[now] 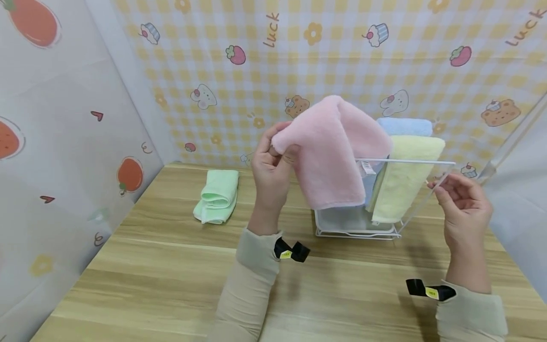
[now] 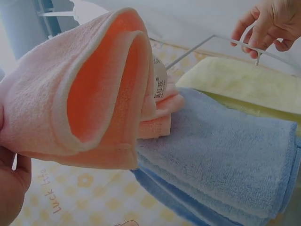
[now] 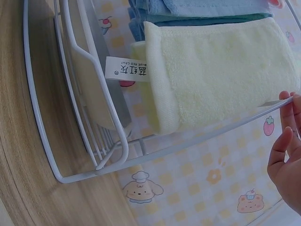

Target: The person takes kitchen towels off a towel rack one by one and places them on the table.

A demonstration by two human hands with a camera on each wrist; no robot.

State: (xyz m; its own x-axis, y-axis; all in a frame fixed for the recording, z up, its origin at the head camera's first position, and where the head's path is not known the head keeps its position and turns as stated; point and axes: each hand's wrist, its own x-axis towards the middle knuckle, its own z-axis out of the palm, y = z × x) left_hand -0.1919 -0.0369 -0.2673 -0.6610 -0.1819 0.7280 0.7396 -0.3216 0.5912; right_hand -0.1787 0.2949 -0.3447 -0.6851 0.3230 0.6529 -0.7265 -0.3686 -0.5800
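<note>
The left hand (image 1: 272,168) pinches a fluffy pink cloth towel (image 1: 326,159) — the right hand (image 1: 467,206) pinches a white wire rack (image 1: 408,162) at its three o'clock edge.

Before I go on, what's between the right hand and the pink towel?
In the head view, the yellow towel, hanging on the white rack, lies between the right hand and the pink towel, with part of the blue towel showing behind it.

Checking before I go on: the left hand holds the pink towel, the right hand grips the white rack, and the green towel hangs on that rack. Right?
Not the last part: the green towel lies folded on the table, as the head view shows. The rest stands.
</note>
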